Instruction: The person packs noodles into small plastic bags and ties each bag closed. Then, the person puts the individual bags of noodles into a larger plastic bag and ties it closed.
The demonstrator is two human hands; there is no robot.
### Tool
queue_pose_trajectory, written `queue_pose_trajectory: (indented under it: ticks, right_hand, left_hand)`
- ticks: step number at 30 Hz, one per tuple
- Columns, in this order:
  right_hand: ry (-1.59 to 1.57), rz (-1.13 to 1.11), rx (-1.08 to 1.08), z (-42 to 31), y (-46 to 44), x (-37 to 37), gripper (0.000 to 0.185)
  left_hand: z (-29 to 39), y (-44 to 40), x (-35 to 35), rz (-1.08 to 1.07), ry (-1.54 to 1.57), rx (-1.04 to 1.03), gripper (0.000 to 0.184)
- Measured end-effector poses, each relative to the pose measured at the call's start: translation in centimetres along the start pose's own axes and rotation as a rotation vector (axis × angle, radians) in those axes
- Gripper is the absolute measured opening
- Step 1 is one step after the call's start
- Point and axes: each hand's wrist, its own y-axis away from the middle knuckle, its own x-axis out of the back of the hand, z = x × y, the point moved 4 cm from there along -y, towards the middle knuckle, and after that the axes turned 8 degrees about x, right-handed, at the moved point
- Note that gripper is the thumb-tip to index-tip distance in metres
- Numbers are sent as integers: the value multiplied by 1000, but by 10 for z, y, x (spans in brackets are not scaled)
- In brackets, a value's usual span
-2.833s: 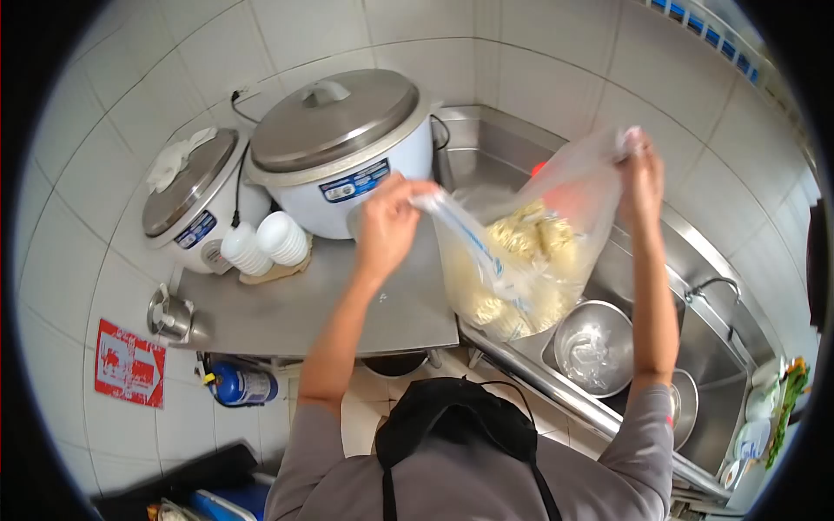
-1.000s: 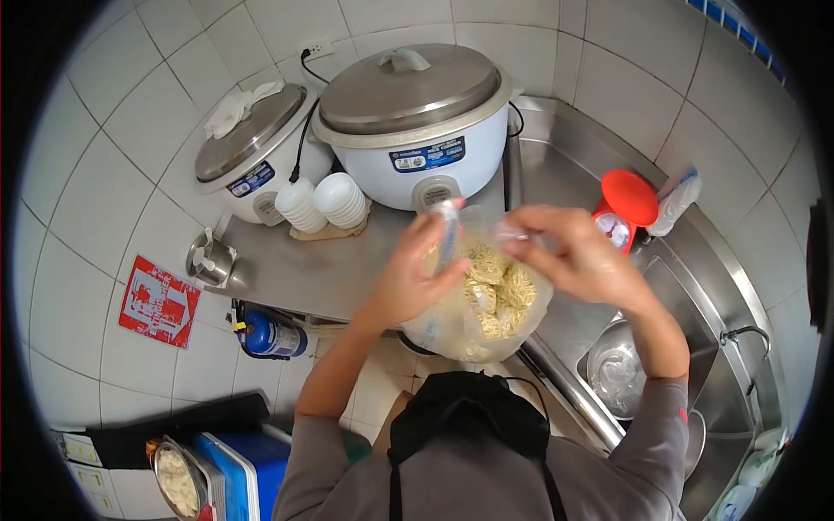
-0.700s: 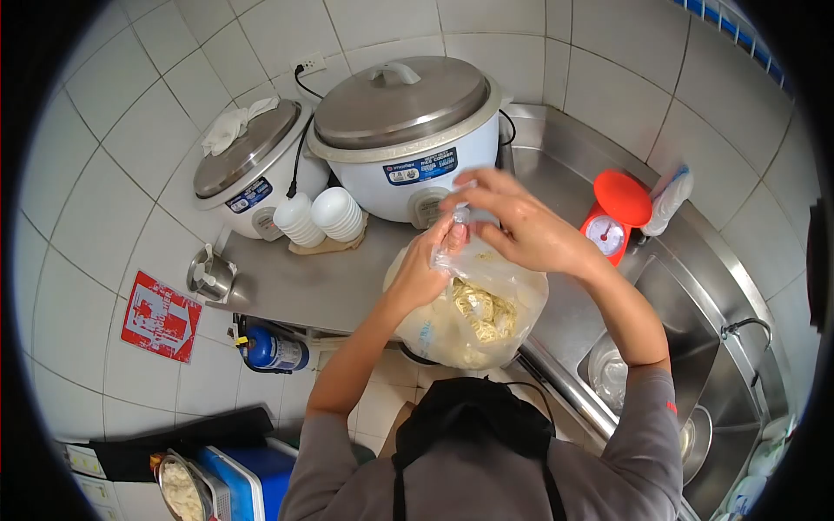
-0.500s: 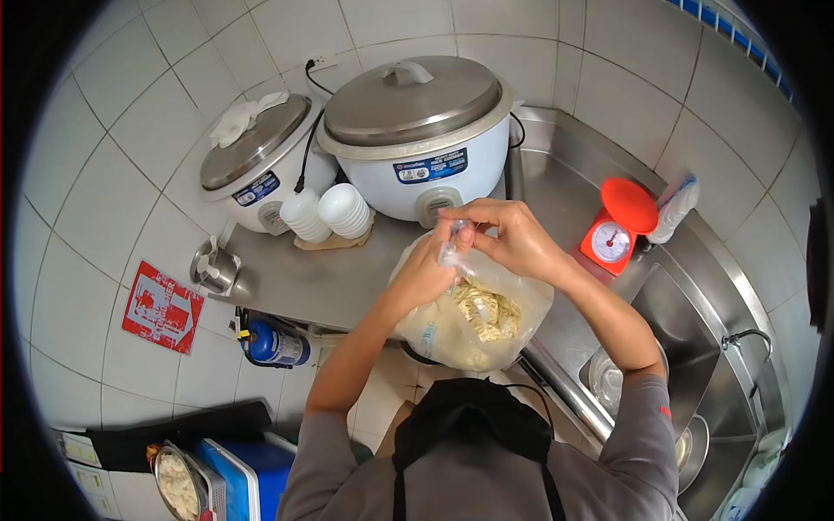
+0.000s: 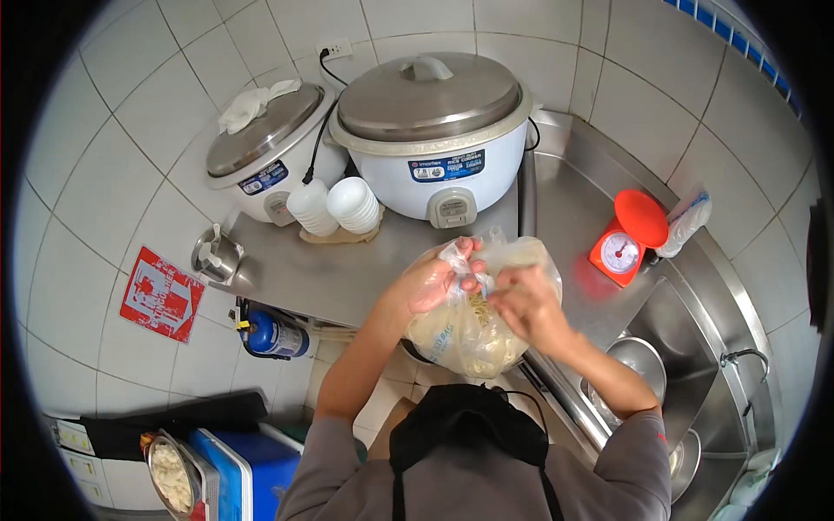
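A clear plastic bag (image 5: pixel 469 343) with pale yellow noodles inside hangs at the counter's front edge, before my body. My left hand (image 5: pixel 430 282) is closed on the bag's gathered top, with a twisted bit of plastic rising between the fingers. Close beside it, my right hand (image 5: pixel 528 304) pinches another part of the bag's neck; its fingers are a little blurred. Loose plastic puffs up behind both hands. Faint blue print shows on the bag's lower left side.
Two rice cookers (image 5: pixel 434 161) stand against the wall, with stacked white bowls (image 5: pixel 352 204) in front. A metal cup (image 5: pixel 217 256) sits at the counter's left end. On the right are a red scale (image 5: pixel 618 252), a sink (image 5: pixel 669 334) and a metal bowl (image 5: pixel 641 365).
My hands have moved slightly down and apart at the bag's neck. My left palm has turned upward, and the plastic now spreads out behind my hands. The view has shifted a little.
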Motion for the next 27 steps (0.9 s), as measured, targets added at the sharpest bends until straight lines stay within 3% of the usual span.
queue_pose_trajectory:
  ticks: [2,3,5,6,8,9,12,13,16,18,20,23,26,27]
  right_hand:
    - [-162,132,-178,27,-12,6,21]
    - [-305,242,-334,48,-15,3,23]
    - [-731,84,-616,80,-35,-17,33]
    - [-944,2,-747,85,-41,-27,38]
    - [-784,-307,-909,76,-46,-34,42]
    - [-691,-465,-985,73,-46,-36,45]
    - [-1088,-560,-830,79,-31,-68,44]
    - [-1201,-294,-907,73,-31,-71,38]
    - [-1209,-184,-1022,64,-39,-66,33]
    - [-1058,-27,-806,61,-50,-51,29]
    - [-894,149,-691,43,-66,-18,29]
    - [-1121,357,-750,45,-72,12,32]
    - [-1198,450,-869,81,-42,19,28]
    - [-1228,495,-914,96,-25,17,26]
  left_hand:
    - [3,4,-6,-60,-142,-84,9]
    - [8,9,-15,54,-543,-220,10]
    - [16,18,-43,285,-1354,-493,11]
    - [14,18,-43,311,-1472,-616,12]
    - [9,18,-37,365,-1714,-879,14]
    - [9,19,-33,425,-1732,-903,15]
    - [7,20,-21,471,-1729,-1002,13]
    - [4,21,-16,518,-1696,-1026,16]
    - [4,28,-9,738,-1571,-1126,21]
    - [17,36,-12,977,-1435,-1233,23]
    - [38,37,-40,935,-1563,-1216,17]
    - [52,29,-82,834,-1676,-1236,13]
    - [26,21,-71,630,-1516,-1089,13]
    - [8,24,-50,649,-1398,-1093,8]
